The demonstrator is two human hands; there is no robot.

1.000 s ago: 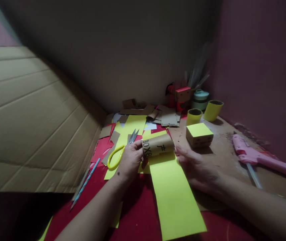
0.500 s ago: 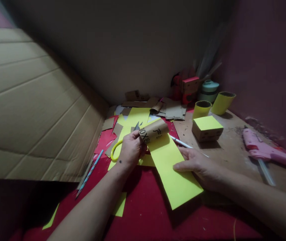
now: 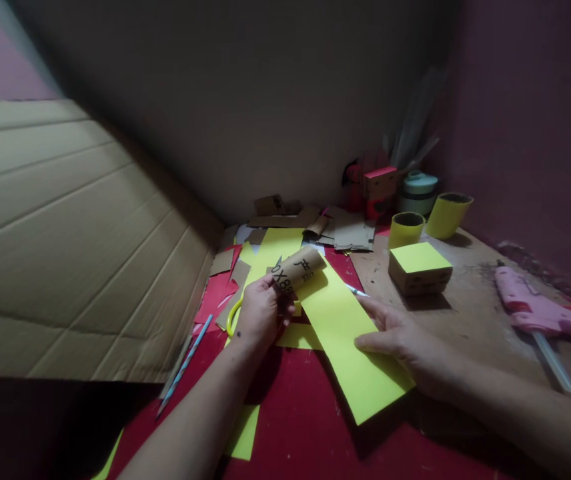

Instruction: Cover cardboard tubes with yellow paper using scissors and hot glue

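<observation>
My left hand (image 3: 259, 310) grips a small brown cardboard tube (image 3: 299, 268) with black printing on its side. Between thumb and fingers of my right hand (image 3: 390, 333) is a long strip of bright yellow paper (image 3: 350, 340). The strip's far end lies under or against the tube; whether it is stuck there I cannot tell. Beside my left wrist, the yellow handle of a pair of scissors (image 3: 232, 319) shows, its blades mostly hidden. A white pencil-like stick (image 3: 357, 291) lies partly behind the paper strip.
A large cardboard sheet (image 3: 65, 267) slants along the left, near a striped pencil (image 3: 185, 365). Yellow-topped box (image 3: 419, 270), yellow tubes (image 3: 448, 217) and a pink glue gun (image 3: 540, 307) stand or lie right. Cardboard scraps (image 3: 350, 230) and red paper (image 3: 215, 293) lie behind.
The view has tilted up slightly, so things sit lower in the picture. The tube has shifted a little along the strip, baring more yellow paper beyond it; both hands keep their hold.
</observation>
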